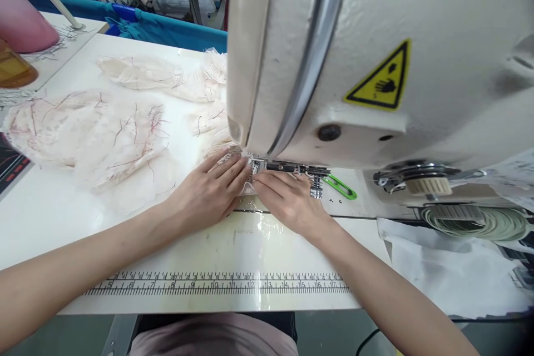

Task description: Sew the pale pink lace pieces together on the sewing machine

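A big cream sewing machine [375, 55] fills the upper right, its presser foot [256, 166] low over the table. My left hand [208, 192] lies flat, fingers stretched out and together, pressing a small piece of pale lace fabric [221, 151] beside the foot. My right hand [287, 200] lies flat too, fingertips touching the fabric just at the foot, right beside the left fingertips. Most of the fabric piece is hidden under my hands and the machine head.
Piles of cream lace pieces with red threads [92, 133] lie on the white table [50, 217] at left. A printed ruler [217, 283] runs along the front edge. A green tool [342, 188] lies right of the foot. White cloth [450, 267] hangs at the right.
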The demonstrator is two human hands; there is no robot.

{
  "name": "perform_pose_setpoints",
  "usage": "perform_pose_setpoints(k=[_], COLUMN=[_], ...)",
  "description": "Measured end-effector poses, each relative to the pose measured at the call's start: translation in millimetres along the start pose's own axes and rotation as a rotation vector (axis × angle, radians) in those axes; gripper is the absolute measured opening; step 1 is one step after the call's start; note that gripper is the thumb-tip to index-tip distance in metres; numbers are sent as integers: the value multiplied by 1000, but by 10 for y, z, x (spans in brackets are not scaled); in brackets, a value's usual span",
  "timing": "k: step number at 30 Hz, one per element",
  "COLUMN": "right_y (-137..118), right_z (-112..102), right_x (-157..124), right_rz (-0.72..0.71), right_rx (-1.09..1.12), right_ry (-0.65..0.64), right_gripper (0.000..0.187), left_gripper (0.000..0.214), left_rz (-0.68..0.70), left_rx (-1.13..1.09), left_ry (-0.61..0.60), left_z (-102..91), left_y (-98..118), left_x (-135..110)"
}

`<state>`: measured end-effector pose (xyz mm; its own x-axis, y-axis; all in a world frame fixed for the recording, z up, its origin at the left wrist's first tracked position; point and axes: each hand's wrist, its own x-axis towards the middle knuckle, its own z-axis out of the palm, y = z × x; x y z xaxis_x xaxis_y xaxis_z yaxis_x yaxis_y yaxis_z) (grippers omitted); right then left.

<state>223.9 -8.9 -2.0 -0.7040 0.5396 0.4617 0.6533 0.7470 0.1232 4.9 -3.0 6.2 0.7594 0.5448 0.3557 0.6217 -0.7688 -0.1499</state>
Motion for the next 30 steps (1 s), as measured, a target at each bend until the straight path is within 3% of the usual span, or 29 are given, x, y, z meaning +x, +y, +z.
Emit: perform_pose_setpoints(k=[9, 26, 30], right_y=[83, 126, 120], right_z=[-27, 34, 38], right_x=[18, 10, 17], right_rz=[-35, 45, 11], right_rx=[-33, 20, -6], right_ry=[51, -8, 23], right_gripper=[12, 22, 19], left_gripper=[35, 32, 29], left_rz=[10, -5, 78], left_rx=[64, 5, 23], left_ry=[14, 65, 126], left_z=[-11, 63, 52], left_y=[10, -86, -97], left_x=[6, 20, 11])
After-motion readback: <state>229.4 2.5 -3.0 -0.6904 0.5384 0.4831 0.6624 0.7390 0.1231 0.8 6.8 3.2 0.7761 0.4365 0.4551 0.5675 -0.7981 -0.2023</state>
